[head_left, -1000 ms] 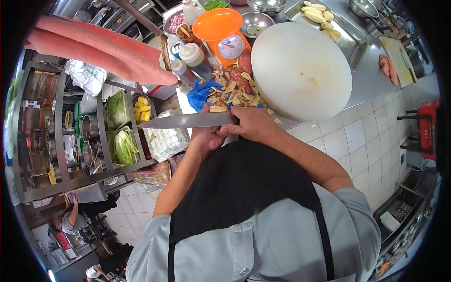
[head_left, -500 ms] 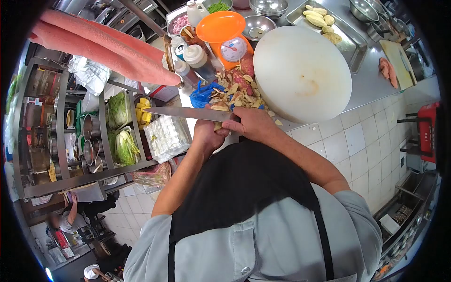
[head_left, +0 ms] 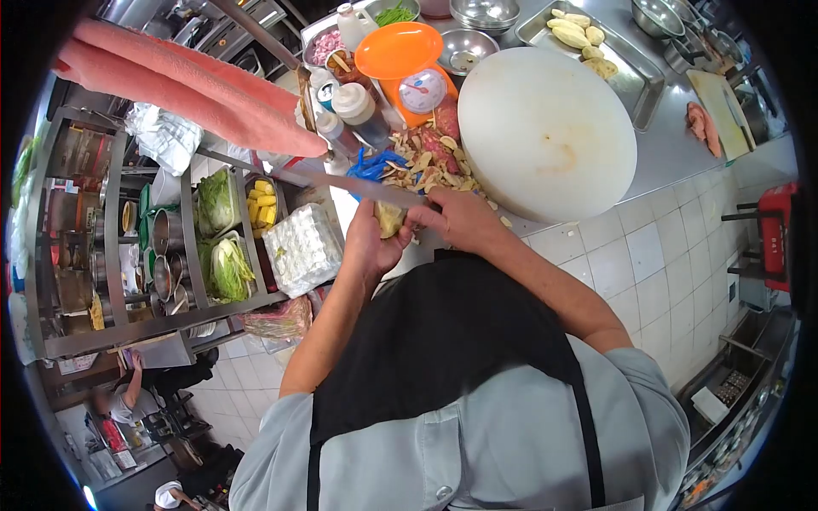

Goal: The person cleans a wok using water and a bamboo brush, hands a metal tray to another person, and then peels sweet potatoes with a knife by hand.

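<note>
My left hand [head_left: 372, 241] holds a partly peeled yellowish tuber [head_left: 390, 219] in front of my apron. My right hand [head_left: 460, 220] is closed round the handle of a large knife [head_left: 362, 187], whose blurred blade points left, above the tuber. Just beyond both hands lies a heap of peelings [head_left: 423, 173], with reddish unpeeled tubers [head_left: 445, 119] behind it and a blue plastic bag [head_left: 375, 163] at its left.
A round white cutting board [head_left: 548, 134] lies right of the peelings. Behind stand an orange scale [head_left: 419, 91], squeeze bottles [head_left: 362, 113] and a metal tray [head_left: 626, 77] with peeled tubers. Shelves [head_left: 192, 247] with cabbage are at left; a pink towel [head_left: 196, 89] hangs above. A co-worker [head_left: 132, 400] is lower left.
The knife blade has lifted off the tuber and tilted, its tip now higher. More of the tuber's yellow peeled side shows in my left hand.
</note>
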A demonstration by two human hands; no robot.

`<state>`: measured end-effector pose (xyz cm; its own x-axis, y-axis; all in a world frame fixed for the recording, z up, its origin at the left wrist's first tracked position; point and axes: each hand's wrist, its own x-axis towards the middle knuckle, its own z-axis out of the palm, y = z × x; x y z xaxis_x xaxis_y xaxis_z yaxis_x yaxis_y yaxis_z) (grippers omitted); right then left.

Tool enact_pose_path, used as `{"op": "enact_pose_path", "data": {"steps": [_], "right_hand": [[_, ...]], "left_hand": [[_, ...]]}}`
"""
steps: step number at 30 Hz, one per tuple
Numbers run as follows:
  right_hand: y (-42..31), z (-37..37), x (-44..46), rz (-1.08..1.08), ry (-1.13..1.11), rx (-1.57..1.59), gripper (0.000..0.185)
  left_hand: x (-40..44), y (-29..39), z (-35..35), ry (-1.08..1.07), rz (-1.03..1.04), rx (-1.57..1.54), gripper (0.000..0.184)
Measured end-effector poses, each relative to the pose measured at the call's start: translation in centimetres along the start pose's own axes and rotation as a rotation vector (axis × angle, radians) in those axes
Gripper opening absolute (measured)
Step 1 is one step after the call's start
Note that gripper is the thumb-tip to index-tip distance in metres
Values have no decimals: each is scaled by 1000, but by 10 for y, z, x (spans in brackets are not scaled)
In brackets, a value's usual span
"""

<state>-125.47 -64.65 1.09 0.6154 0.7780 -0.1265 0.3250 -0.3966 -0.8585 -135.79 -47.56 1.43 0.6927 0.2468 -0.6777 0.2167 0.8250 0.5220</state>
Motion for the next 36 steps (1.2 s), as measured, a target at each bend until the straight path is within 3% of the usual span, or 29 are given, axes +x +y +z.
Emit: {"op": "enact_pose_path", "data": {"steps": [1,8,11,14,15,19,23,26,29,32,33,36], "right_hand": [[4,4,0,-49,-3,-27,64],[-14,2,-7,-163,-61,-253,59],[54,24,19,19,37,-146,68],[25,4,1,168,68,109,69],[6,0,-3,121,40,112,69],[-2,5,3,-91,-11,-62,69],[-13,6,-5,-153,-35,-191,70],[-14,5,-6,-164,-35,-216,69],[-3,12,-4,-129,-39,-197,69],[2,12,2,-83,-17,-152,68],[5,12,3,-75,-2,-133,67],[12,15,0,-79,-11,-79,65]], "left_hand": [[0,-3,-4,-71,18,-56,39],[-3,-7,5,40,-71,-254,45],[-14,2,-13,-250,-139,-75,44],[-25,3,15,112,-50,39,42],[-9,-1,-13,-25,-27,-26,41],[-3,2,3,58,-33,-134,41],[-4,-7,8,-6,-10,-255,43],[-3,-12,14,74,20,-234,43],[17,-11,-34,-272,-121,-195,42],[-3,-12,-3,12,-52,-9,41],[-1,-5,-9,-130,-95,24,41],[0,-10,0,-14,-84,3,42]]}}
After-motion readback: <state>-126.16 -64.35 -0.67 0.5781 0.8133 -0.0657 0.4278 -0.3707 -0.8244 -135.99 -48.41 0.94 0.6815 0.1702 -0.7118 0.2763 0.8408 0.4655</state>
